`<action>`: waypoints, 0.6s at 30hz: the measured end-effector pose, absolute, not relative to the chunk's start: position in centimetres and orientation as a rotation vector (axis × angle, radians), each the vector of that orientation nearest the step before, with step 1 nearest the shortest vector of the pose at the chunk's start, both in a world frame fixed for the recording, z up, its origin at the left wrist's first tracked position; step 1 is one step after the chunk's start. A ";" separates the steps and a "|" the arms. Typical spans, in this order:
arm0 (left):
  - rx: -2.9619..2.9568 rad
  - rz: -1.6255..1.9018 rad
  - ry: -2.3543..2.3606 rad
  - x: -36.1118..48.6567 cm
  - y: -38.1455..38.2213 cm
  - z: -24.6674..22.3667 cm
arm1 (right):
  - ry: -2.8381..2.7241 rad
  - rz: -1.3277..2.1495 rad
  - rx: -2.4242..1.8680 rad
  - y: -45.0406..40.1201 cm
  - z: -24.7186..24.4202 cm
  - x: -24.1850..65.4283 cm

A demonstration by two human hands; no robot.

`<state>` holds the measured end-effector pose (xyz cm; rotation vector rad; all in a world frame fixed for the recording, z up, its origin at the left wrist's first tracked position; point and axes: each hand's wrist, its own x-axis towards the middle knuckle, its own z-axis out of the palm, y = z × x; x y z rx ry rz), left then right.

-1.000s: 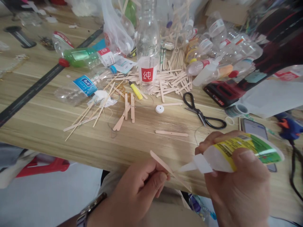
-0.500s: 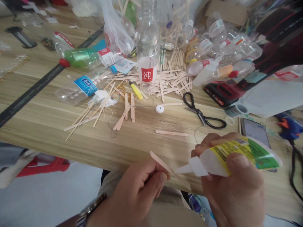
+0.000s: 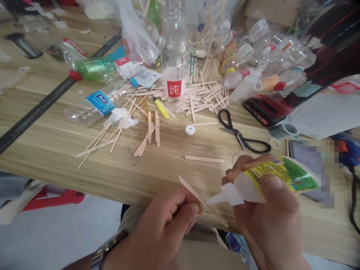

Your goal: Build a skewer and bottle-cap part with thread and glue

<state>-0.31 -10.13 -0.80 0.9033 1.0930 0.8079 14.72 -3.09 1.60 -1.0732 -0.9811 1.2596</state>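
Between the thumb and fingers of my left hand (image 3: 168,221) is a flat wooden craft stick (image 3: 192,192), held slanting above the table's front edge. My right hand (image 3: 270,210) is wrapped round a glue bottle (image 3: 281,173) with a yellow and green label, tipped on its side. Its white nozzle points left, and the tip is at the stick's middle, close to my left fingertips; whether it touches I cannot tell. A single craft stick (image 3: 204,159) lies on the table beyond my hands. Farther left are a few more craft sticks (image 3: 158,129), some of them crossed.
Black-handled scissors (image 3: 239,133) and a small white disc (image 3: 189,129) lie beyond my hands. A clear bottle (image 3: 174,56) stands by a pile of craft sticks (image 3: 208,95). At the right are a power tool's red battery base (image 3: 264,108) and a phone (image 3: 306,165). Thin skewers (image 3: 120,127) lie left.
My right hand has moved slightly left with the glue bottle. The nozzle tip stays by the craft stick, and my left hand has barely moved.
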 end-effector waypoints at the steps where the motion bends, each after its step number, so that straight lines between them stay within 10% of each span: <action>1: 0.900 0.801 1.089 -0.3 -10.0 -0.8 | -0.968 1.262 -1.070 -2.9 1.6 14.6; 18: 0.814 0.513 0.852 0.1 -1.8 0.5 | -0.915 1.267 -1.078 3.6 1.4 16.7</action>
